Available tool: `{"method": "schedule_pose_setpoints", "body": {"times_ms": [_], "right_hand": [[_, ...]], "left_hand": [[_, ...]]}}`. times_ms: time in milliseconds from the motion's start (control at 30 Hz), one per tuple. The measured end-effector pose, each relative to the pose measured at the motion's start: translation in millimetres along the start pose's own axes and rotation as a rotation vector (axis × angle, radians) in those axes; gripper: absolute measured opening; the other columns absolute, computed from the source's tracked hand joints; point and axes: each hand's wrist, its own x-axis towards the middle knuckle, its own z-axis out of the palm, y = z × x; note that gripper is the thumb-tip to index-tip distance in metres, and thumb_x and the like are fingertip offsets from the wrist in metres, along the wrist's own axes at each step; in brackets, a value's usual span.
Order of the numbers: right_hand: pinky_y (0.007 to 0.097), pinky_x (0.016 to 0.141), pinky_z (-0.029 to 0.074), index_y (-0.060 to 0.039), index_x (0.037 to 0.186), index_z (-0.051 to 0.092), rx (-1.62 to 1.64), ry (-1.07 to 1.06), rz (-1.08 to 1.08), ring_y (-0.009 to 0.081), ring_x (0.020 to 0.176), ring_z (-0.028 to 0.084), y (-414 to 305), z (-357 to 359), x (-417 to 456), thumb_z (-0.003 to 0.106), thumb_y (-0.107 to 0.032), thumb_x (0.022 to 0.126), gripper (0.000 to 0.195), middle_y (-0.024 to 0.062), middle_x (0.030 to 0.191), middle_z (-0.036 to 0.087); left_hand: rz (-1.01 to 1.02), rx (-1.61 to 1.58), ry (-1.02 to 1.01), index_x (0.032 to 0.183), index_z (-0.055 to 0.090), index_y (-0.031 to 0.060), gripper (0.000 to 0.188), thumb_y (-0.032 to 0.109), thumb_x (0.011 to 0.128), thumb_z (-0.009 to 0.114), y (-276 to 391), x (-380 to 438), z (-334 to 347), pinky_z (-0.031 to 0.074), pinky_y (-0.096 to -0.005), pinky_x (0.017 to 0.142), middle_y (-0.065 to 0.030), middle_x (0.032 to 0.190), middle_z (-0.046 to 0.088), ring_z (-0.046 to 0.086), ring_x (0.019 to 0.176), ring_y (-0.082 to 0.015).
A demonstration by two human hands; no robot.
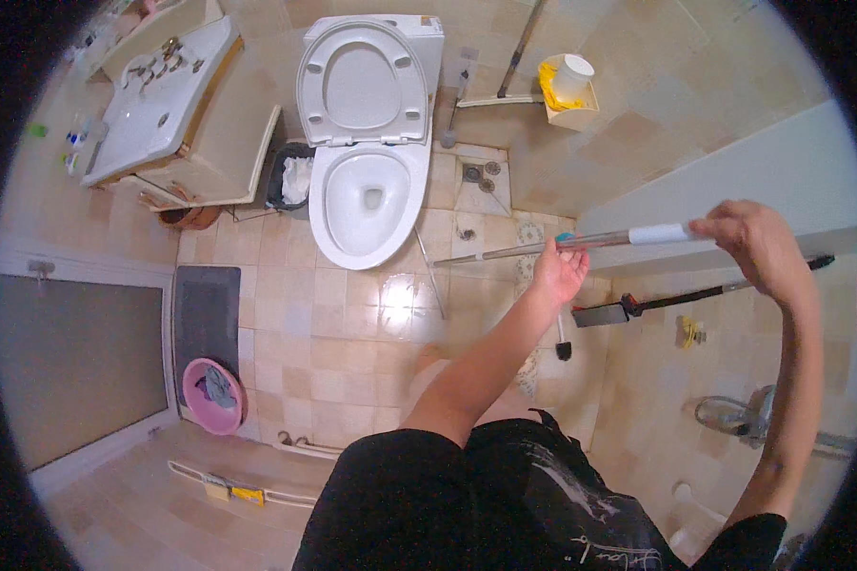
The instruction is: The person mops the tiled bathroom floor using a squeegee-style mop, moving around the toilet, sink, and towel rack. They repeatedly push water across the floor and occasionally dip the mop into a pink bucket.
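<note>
A long metal-poled floor squeegee (518,250) slants across the view, its thin blade (430,275) on the tiles beside the toilet bowl. My right hand (753,246) has its fingers on the end of the white handle grip (660,234). Lower on the pole, my left hand (563,275) holds it near a small teal part, palm turned up and fingers loosely curled. The white toilet (371,200) stands with its lid and seat raised. Close to my left hand, a brush with a black head (563,350) points down, its upper part partly hidden.
A floor drain (473,173) lies right of the toilet. Against the right wall is a flat-headed cleaning tool (601,314) with a black handle. A bin (291,178) stands left of the toilet, below the washbasin (153,107). A pink basin (213,397) holding cloths overlaps a grey mat (207,314).
</note>
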Motion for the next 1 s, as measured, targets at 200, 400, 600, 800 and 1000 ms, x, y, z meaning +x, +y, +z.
{"method": "schedule_pose_setpoints", "body": {"times_ms": [200, 400, 600, 800, 1000], "right_hand": [[0.0317, 0.056, 0.043, -0.0109, 0.088, 0.056, -0.278, -0.158, -0.055, 0.0232, 0.065, 0.054, -4, -3, 62, 0.054, -0.007, 0.064, 0.025, 0.0075, 0.070, 0.055], [0.0314, 0.048, 0.041, -0.0171, 0.098, 0.053, -0.606, -0.373, -0.151, 0.0207, 0.059, 0.055, 13, 56, 82, 0.049, -0.023, 0.071, 0.029, 0.0060, 0.064, 0.055], [0.0347, 0.044, 0.040, -0.0251, 0.098, 0.053, -0.449, -0.289, -0.151, 0.0222, 0.056, 0.054, 135, 108, 93, 0.050, -0.025, 0.071, 0.027, 0.0064, 0.057, 0.053], [0.0359, 0.046, 0.041, -0.0263, 0.097, 0.053, -0.466, -0.229, -0.156, 0.0244, 0.057, 0.054, 208, 121, 125, 0.054, -0.024, 0.068, 0.029, 0.0080, 0.060, 0.054], [0.0366, 0.058, 0.043, -0.0199, 0.084, 0.055, -0.509, -0.137, -0.095, 0.0250, 0.069, 0.055, 217, 98, 152, 0.057, -0.021, 0.065, 0.020, 0.0066, 0.071, 0.056]], "left_hand": [[0.026, 0.014, -0.080, 0.096, 0.041, 0.0074, 0.033, 0.037, 0.082, 0.034, 17, 5, -12, 0.037, -0.0286, 0.071, -0.0027, 0.094, 0.047, 0.045, 0.079, -0.0156], [0.646, 1.302, -0.103, 0.104, 0.040, 0.0069, 0.033, 0.014, 0.072, 0.050, 19, -8, -164, 0.039, -0.0284, 0.066, -0.0043, 0.095, 0.048, 0.046, 0.079, -0.0168], [0.384, 0.059, 0.366, 0.075, 0.048, 0.0092, 0.019, 0.022, 0.082, 0.037, 48, -151, -227, 0.036, -0.0145, 0.036, 0.0030, 0.056, 0.045, 0.043, 0.044, -0.0057], [0.927, 0.026, 0.847, 0.081, 0.039, 0.0104, 0.013, 0.023, 0.081, 0.036, -18, -267, -299, 0.034, -0.0184, 0.040, 0.0012, 0.062, 0.044, 0.039, 0.048, -0.0077], [1.021, -0.261, 1.162, 0.072, 0.039, 0.0122, 0.016, 0.025, 0.081, 0.036, -114, -285, -336, 0.032, -0.0200, 0.038, 0.0032, 0.055, 0.042, 0.038, 0.044, -0.0083]]}}
